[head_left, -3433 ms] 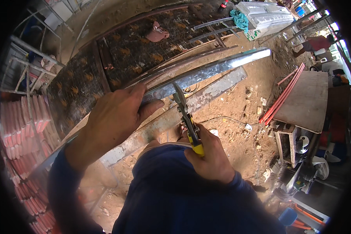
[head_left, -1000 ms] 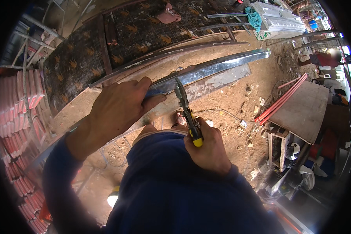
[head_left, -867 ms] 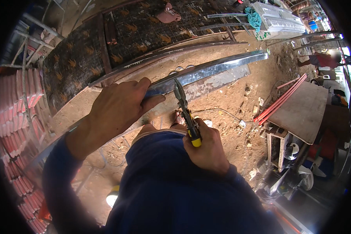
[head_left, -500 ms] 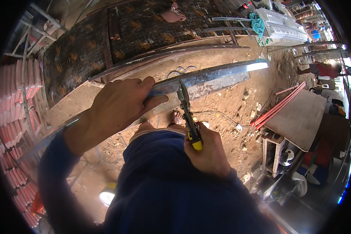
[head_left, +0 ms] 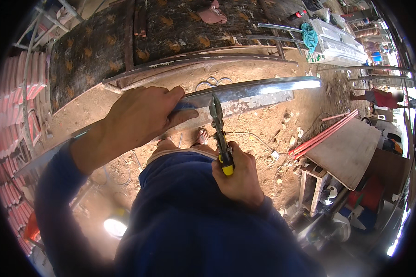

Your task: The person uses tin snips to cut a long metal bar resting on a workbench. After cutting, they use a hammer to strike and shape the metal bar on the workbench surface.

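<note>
My left hand point(head_left: 141, 117) grips a long shiny metal channel point(head_left: 259, 90) that runs from lower left to upper right at waist height. My right hand point(head_left: 238, 173) is closed on the yellow-handled tin snips point(head_left: 219, 131). Their dark blades point up and meet the near edge of the metal channel just right of my left thumb. My blue sleeves and shirt fill the lower part of the view. A bare foot point(head_left: 202, 136) shows on the dirt below the channel.
A dark patterned sheet under wire mesh point(head_left: 125, 41) lies beyond the channel. Red tiles point(head_left: 11, 120) are stacked at the left. Red rods point(head_left: 323, 136) lean on a board table point(head_left: 351, 150) at the right. A person in red point(head_left: 379, 98) bends far right.
The channel has risen and tilted flatter across the view. My left hand slid along it and the snips stayed at its near edge.
</note>
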Motion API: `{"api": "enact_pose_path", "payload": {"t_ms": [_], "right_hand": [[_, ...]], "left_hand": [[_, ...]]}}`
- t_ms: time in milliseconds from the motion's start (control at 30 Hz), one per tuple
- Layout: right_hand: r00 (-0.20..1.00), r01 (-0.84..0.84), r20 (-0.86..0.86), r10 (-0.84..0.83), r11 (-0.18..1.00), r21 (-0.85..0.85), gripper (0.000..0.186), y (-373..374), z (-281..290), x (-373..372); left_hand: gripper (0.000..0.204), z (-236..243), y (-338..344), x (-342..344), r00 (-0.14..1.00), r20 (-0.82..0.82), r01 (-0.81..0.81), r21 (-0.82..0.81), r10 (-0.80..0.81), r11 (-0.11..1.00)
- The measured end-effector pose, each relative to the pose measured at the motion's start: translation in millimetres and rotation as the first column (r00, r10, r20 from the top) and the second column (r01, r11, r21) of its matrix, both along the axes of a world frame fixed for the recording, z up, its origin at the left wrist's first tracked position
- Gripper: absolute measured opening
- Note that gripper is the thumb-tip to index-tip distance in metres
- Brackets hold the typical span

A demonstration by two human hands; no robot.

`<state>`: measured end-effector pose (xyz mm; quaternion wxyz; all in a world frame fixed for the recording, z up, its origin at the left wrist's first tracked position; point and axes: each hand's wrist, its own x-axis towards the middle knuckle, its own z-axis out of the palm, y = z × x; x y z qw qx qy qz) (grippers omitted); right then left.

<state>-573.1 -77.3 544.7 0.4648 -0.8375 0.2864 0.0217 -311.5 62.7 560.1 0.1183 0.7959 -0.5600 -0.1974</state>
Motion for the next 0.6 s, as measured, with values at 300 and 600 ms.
{"api": "enact_pose_path", "payload": {"t_ms": [300,600], "right_hand": [[0.999,0.01,0.053,-0.009,1.0,-0.016,0.023,-0.5,-21.2,-4.7],[1.0,-0.006,0.019,0.007,1.0,-0.031,0.024,-12.1,-17.1,-10.2]], "left_hand": [[0.05,-1.3,8.9,0.3,0.999,0.048,-0.008,0.005,0.008,1.0],[0.051,2.7,5.4,-12.8,0.993,0.094,-0.067,0.016,0.065,0.998]]}}
